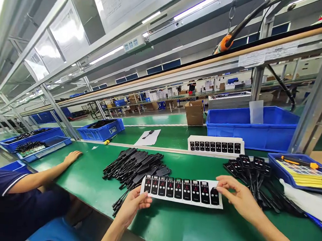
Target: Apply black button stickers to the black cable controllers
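My left hand [133,205] grips the left end of a white sticker sheet [219,206], thumb on top. The sheet carries a row of black labels with red marks and pale dots, held tilted above the green bench. At its right end, my right hand [235,195] pinches the top of the last black label [214,198], which looks partly lifted from the backing. Left of the sheet lies a heap of black corded devices [135,166]. Beyond my right hand is another bunch of black devices [258,164], their faces bearing similar labels.
Behind stands a stack of label sheets [216,139] and a large blue bin [251,128]. A blue tray [277,167] holds yellow sheets and an orange-handled tool. A co-worker's arm [44,174] rests on the bench at left, near blue bins [102,129]. A metal post [318,80] rises at right.
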The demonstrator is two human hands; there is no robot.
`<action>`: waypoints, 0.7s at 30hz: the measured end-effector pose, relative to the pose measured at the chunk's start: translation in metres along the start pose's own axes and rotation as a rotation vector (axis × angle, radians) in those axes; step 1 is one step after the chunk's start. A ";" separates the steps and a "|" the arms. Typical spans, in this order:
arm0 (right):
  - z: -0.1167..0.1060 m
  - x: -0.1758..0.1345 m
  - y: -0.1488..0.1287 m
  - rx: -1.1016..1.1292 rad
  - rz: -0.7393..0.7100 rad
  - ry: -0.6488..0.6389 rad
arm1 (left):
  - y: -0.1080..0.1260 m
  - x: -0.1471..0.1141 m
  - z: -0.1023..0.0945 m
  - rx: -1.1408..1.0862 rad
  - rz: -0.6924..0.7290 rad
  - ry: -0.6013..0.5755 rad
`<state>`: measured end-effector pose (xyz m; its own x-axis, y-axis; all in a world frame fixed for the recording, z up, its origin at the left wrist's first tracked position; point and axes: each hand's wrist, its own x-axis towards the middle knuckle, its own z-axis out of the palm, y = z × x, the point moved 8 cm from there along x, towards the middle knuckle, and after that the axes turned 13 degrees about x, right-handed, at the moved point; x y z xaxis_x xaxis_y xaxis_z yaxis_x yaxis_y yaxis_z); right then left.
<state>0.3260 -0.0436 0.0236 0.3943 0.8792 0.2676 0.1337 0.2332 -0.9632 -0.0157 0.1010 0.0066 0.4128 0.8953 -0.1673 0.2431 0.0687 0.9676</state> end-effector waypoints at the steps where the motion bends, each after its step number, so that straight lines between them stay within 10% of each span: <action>1: -0.014 0.001 -0.005 0.059 -0.035 0.126 | 0.005 0.007 0.001 0.015 0.019 0.017; 7: -0.077 -0.006 -0.004 0.574 -0.082 0.667 | 0.049 0.075 0.011 0.201 0.191 0.149; 11: -0.069 -0.010 0.007 0.652 0.016 0.667 | 0.068 0.089 0.024 0.502 0.307 0.171; 21: -0.028 -0.006 0.013 0.604 0.055 0.451 | 0.037 0.027 0.054 1.035 0.350 0.161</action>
<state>0.3508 -0.0577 0.0107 0.7373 0.6711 0.0778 -0.3676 0.4951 -0.7872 0.0522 0.1042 0.0278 0.5017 0.8452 0.1842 0.7833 -0.5342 0.3178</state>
